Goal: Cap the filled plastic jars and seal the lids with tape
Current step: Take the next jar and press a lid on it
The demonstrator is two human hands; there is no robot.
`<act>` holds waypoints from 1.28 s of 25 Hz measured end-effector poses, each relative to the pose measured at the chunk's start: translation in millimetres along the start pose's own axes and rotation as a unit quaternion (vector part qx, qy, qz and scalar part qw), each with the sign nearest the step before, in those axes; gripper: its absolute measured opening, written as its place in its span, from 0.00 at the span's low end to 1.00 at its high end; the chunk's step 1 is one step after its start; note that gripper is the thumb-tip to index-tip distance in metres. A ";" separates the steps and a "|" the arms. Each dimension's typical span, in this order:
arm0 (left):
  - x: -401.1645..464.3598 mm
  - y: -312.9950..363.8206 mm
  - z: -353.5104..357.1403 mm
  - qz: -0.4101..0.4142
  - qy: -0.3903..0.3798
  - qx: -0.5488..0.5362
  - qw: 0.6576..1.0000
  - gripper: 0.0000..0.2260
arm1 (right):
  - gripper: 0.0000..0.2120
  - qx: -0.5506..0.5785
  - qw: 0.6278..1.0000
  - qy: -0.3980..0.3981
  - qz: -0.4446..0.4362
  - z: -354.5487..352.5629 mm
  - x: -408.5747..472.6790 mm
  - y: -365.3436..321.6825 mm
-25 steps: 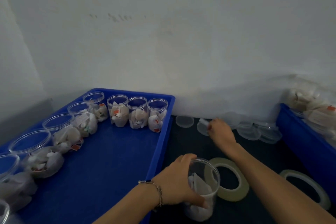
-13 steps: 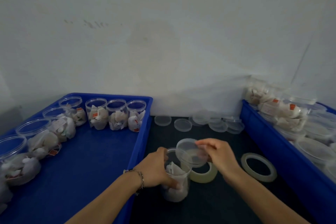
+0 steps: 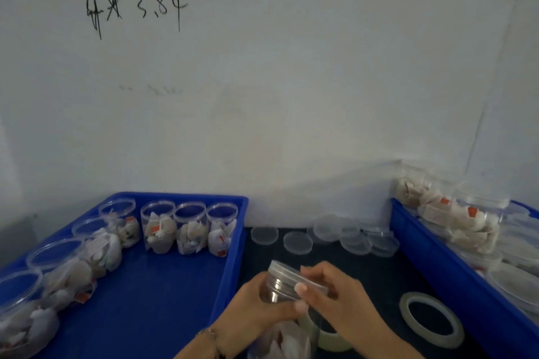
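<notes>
A: Going left to right, what do you count?

B: In the big blue plastic tray (image 3: 163,300) on the left, nine clear plastic jars stuffed with white packets (image 3: 191,229), all uncapped: five down its left edge, four along the far wall. More may sit below the frame edge. On the dark tabletop (image 3: 379,277) beyond the hands lies a cluster of loose clear round lids (image 3: 297,242); two lie apart, the rest overlap, so I cannot give an exact number. Two pale rings of clear tape: one tape roll (image 3: 329,338) just under the right hand, the other tape ring (image 3: 431,320) further right. Then the second blue tray (image 3: 437,259), heaped with jars too jumbled to count.

A: And the jar being worked on?

B: The clear filled jar (image 3: 277,294) sits between both hands, near centre, tipped so its long axis leans up and to the left, mouth away from the person. The left hand (image 3: 253,309) wraps its body from the left. The right hand (image 3: 329,294) pinches the transparent screw lid (image 3: 291,274) on the mouth, fingertips (image 3: 300,287) at the rim.

A: So the coming move?

B: Likely twisting the lid down; it looks skewed, so squaring it on the threads matters. The right hand is nearer the tape.
</notes>
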State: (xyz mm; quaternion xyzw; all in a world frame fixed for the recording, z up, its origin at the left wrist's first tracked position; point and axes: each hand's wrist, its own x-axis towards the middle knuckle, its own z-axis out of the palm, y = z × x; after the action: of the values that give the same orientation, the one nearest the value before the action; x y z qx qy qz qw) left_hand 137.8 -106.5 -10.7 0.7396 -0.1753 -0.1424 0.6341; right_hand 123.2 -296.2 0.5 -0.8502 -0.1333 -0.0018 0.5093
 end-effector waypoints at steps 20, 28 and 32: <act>7.3 -7.0 14.5 -0.074 0.016 0.187 0.980 0.54 | 0.59 0.115 0.986 -0.101 0.060 14.5 -0.3 1.6; 0.0 -1.5 -3.9 0.005 -0.110 0.033 0.993 0.41 | 0.42 0.192 0.968 -0.158 -0.023 2.2 2.4 0.4; -1.8 -3.6 12.3 -0.026 0.060 0.215 0.975 0.59 | 0.23 0.071 0.994 0.027 0.074 30.2 -0.5 -12.8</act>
State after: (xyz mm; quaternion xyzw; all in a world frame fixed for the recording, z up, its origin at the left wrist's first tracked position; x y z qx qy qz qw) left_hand 131.1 -116.1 -16.2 0.8698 -0.1443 -0.0734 0.4661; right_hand 115.8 -264.4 -3.0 -0.8191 -0.0564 0.0222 0.5704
